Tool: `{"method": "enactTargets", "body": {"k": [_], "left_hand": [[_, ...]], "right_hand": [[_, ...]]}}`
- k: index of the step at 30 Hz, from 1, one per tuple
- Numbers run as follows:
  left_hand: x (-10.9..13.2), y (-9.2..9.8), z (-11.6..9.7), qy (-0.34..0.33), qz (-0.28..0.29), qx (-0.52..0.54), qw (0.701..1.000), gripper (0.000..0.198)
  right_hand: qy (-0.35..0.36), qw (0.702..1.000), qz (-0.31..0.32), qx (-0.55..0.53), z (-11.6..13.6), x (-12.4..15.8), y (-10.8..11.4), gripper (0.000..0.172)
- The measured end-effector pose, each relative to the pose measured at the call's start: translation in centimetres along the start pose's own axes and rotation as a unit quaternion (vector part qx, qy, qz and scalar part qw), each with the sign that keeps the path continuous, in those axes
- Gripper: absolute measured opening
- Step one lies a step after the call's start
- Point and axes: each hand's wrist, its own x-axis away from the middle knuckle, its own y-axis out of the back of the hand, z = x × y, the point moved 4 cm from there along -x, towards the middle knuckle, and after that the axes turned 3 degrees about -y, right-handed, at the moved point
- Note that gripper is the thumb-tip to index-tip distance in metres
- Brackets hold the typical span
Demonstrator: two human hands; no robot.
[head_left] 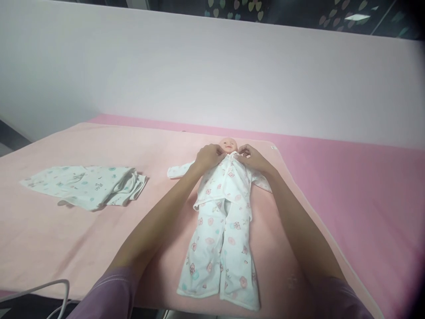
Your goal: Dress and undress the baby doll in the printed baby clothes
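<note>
While you are leaning over the worktop (348,186), your two hands are meeting at the neck of a baby doll (229,144). The doll is lying on its back on a pale pink blanket (83,230), with its head pointing away from you.

Your left hand (208,156) is curling closed, its fingertips pinching one edge of the white printed top (229,181) just under the doll's chin. Your right hand (251,158) is doing the same from the other side, fingers bent and gripping the opposite edge of the collar. The two hands are sitting near each other, with the collar between them and the doll's head showing just beyond.

Below the top, matching trousers (215,252) are stretching down the blanket toward you, the legs lying flat and slightly apart. One sleeve of the top is sticking out to your left, past your wrist.

Well apart from the doll, on your left, a folded garment (86,186) with a blue-green print is resting on the same blanket. A white cable (49,288) is looping past the near left corner. A plain white wall (212,75) is rising behind the worktop, and your purple sleeves (109,297) are showing at the bottom edge.
</note>
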Motion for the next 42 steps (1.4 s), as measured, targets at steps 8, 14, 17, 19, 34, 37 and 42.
{"method": "enactTargets", "body": {"k": [8,14,17,19,34,37,42], "left_hand": [[-0.1,-0.9,0.6,-0.005,-0.039,0.055,0.998,0.017],[-0.2,-1.3,0.0,-0.066,-0.081,0.045,0.994,0.014],[-0.4,-1.2,-0.6,-0.108,-0.086,0.064,0.988,0.016],[-0.4,-1.2,-0.9,-0.122,-0.081,0.072,0.987,0.018],[0.0,-1.4,-0.7,-0.151,-0.044,0.115,0.981,0.022],[0.1,-1.4,-0.7,-0.139,-0.037,0.121,0.982,0.021],[0.0,-1.4,-0.5,-0.130,-0.035,0.140,0.981,0.022]], "right_hand": [[0.001,1.000,0.010,0.014,0.7,0.7,0.4,0.041],[0.025,0.999,0.024,-0.010,1.1,1.2,0.6,0.043],[0.021,0.999,-0.012,-0.030,0.7,1.0,0.8,0.044],[0.018,0.998,-0.040,-0.050,0.5,0.9,0.8,0.044],[-0.015,0.992,-0.043,-0.120,1.4,0.6,-0.9,0.055],[-0.025,0.991,-0.025,-0.126,1.4,0.6,-1.0,0.055],[-0.031,0.990,-0.012,-0.136,0.8,0.6,-0.7,0.054]]}}
